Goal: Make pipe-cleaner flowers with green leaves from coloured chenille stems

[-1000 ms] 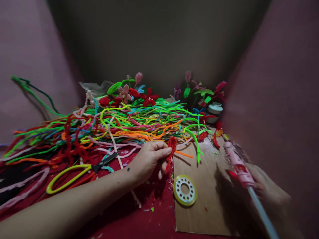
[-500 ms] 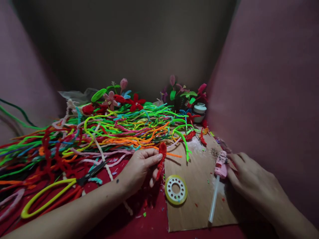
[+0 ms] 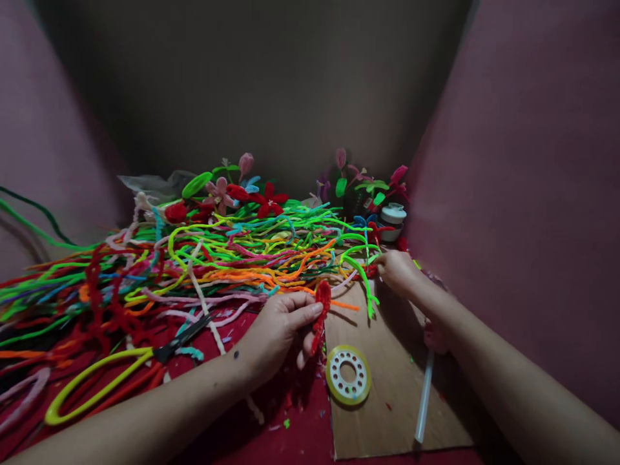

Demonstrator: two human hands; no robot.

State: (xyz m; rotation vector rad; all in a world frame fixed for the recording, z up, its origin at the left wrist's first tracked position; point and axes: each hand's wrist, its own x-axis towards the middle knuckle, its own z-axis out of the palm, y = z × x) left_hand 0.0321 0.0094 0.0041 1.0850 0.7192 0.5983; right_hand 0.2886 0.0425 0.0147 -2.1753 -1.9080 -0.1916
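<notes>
Fingers of the left hand (image 3: 283, 323) are pinched on a red fuzzy loop (image 3: 322, 296); the right hand (image 3: 401, 271) is at another red piece (image 3: 371, 270), whether gripping I can't tell.

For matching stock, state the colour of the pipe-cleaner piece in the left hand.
The pipe-cleaner piece is red; the head view shows it.

Right hand (image 3: 398, 272) has moved forward, off the glue gun (image 3: 434, 338).
</notes>
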